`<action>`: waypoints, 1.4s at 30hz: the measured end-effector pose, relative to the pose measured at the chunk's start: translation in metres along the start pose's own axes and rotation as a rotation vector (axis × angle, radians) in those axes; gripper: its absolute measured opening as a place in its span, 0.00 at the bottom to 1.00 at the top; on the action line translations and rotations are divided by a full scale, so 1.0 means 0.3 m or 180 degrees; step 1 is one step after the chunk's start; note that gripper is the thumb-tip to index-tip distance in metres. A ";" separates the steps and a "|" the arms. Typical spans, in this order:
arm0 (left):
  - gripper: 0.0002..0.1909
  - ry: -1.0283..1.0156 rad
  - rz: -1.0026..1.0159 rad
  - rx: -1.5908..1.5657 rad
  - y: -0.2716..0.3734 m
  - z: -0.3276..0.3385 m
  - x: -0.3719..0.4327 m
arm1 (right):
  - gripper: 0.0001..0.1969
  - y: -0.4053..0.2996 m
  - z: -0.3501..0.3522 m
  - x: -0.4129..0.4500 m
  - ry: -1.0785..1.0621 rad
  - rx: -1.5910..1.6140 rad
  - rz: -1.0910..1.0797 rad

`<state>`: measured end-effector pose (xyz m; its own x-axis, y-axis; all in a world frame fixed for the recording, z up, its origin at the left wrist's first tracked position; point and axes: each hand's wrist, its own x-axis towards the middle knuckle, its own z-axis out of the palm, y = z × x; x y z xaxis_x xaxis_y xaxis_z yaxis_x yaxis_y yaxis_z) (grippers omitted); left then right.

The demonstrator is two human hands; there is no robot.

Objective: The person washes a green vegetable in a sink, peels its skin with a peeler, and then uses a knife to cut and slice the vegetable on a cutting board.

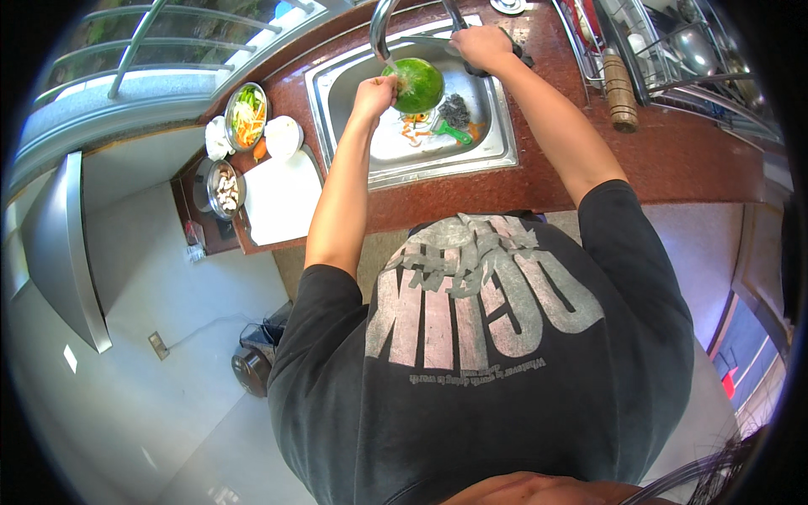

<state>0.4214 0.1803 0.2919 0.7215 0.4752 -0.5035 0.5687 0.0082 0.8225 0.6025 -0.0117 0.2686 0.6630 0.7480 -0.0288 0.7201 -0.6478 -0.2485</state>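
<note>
Under the chrome faucet, my left hand grips the rim of a bowl that looks green inside; whether the green is its contents or its own colour is unclear. My right hand is at the back right of the steel sink, by the faucet's base, closed around something largely hidden; a long flat grey piece extends left from it, and dark material lies beneath. Below the bowl, a green-handled peeler, a dark mesh scourer and orange and pale peelings lie in the basin.
Left of the sink are a white cutting board, a bowl of cut vegetables, a white bowl, a carrot piece and a bowl of sliced mushrooms. A wire dish rack and a ridged wooden handle are at right.
</note>
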 end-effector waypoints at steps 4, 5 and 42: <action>0.14 0.0007 -0.0063 -0.0206 -0.019 -0.072 -0.120 | 0.16 -0.007 0.046 -0.017 0.0095 0.0288 0.0272; 0.14 -0.0043 -0.0093 -0.0343 -0.038 -0.109 -0.156 | 0.17 -0.018 0.055 -0.015 0.0000 0.0309 0.0369; 0.14 0.3467 0.2220 0.1805 -0.743 -0.045 -0.608 | 0.05 -0.766 0.089 -0.560 -0.0930 -0.0257 -0.2093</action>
<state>0.1577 0.1038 0.2041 0.4028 0.6688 0.6249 0.4944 -0.7335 0.4665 0.3202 0.0155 0.3046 0.0140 0.9873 -0.1583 0.9716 -0.0508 -0.2313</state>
